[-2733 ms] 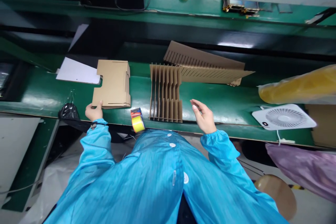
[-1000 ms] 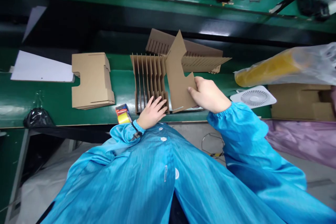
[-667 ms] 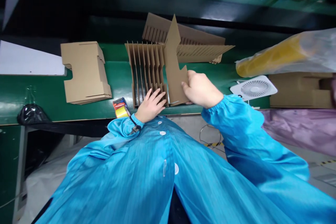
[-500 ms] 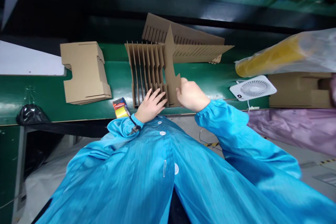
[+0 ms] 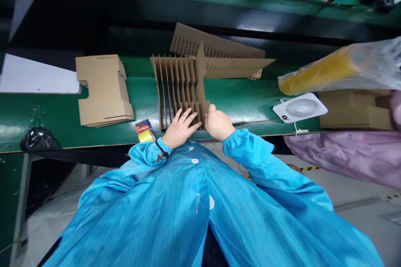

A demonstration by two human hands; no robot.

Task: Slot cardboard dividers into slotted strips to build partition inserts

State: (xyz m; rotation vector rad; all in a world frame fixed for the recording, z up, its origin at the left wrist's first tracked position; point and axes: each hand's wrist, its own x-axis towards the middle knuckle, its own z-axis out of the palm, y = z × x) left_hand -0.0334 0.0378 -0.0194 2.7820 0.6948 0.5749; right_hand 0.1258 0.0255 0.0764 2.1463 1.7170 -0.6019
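My right hand (image 5: 219, 122) hides the near corner of the cardboard sheet (image 5: 199, 81), and my left hand (image 5: 179, 130) covers the dividers' (image 5: 182, 76) near ends. The wrapped yellow roll (image 5: 326, 71) runs out of view rightward, the white board (image 5: 40, 76) leftward.

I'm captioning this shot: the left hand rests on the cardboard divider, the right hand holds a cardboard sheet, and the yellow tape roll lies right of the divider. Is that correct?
Not quite: in the head view, the yellow tape roll lies left, not right, of the cardboard divider. The left hand does rest on the divider, and the right hand holds a cardboard sheet.
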